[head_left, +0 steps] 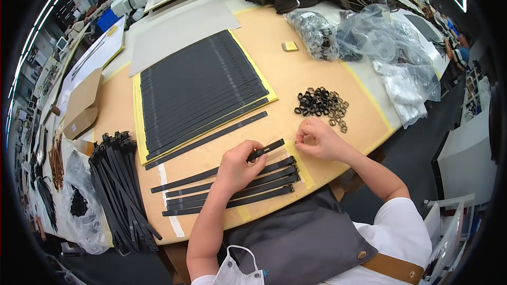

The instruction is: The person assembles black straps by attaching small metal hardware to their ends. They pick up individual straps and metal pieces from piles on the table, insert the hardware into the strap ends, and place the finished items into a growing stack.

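A black strap [273, 146] is pinched in my left hand [238, 168], its slotted end pointing right and its tail running out left along the table. My right hand [323, 141] is closed to its right, thumb and fingertips together; anything between them is too small to make out. Just beyond that hand lies a pile of small black and brass-coloured rings [322, 103]. Below my left hand, several finished-looking black straps [259, 187] lie side by side, with metal fittings at their right ends. A single strap [211, 138] lies farther off.
A yellow-edged board [272, 95] carries a close row of black strips [200, 89]. At the left, a bundle of black straps [119, 184] hangs over the edge beside a clear plastic bag [84, 221]. Plastic bags [380, 37] and a small yellow-topped piece [289, 46] lie toward the back right.
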The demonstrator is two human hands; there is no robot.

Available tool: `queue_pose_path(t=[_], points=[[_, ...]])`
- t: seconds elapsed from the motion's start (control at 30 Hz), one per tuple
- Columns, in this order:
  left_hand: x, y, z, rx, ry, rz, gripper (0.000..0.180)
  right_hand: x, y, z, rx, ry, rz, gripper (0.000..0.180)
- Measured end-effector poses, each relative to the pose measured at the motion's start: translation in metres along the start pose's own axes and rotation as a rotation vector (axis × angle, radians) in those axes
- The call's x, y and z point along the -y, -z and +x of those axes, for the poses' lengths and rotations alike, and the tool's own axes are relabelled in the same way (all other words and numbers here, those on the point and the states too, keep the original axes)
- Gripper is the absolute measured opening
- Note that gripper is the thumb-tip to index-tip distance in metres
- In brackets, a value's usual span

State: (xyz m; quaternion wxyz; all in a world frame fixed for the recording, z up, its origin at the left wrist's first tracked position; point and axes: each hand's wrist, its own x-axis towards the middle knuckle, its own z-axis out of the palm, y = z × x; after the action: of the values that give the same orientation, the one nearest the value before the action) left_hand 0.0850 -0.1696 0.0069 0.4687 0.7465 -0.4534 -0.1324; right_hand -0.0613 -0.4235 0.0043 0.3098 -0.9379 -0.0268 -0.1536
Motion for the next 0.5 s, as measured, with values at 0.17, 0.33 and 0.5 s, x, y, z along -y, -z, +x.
queue_pose_path(t=[0.17,0.33,0.5], points=[[-0.001,0.001,-0.002,-0.029,-0.043,-0.045,0.021,0.008,-0.006,0.016,0.084,-0.414,0.658,0.015],[-0.004,0.006,-0.003,-0.095,-0.059,-0.079,0.023,0.017,-0.019,0.044,0.054,-0.450,1.005,0.018],[-0.004,0.013,0.000,-0.193,-0.070,-0.060,0.022,0.028,-0.033,0.061,-0.021,-0.430,1.136,0.018]])
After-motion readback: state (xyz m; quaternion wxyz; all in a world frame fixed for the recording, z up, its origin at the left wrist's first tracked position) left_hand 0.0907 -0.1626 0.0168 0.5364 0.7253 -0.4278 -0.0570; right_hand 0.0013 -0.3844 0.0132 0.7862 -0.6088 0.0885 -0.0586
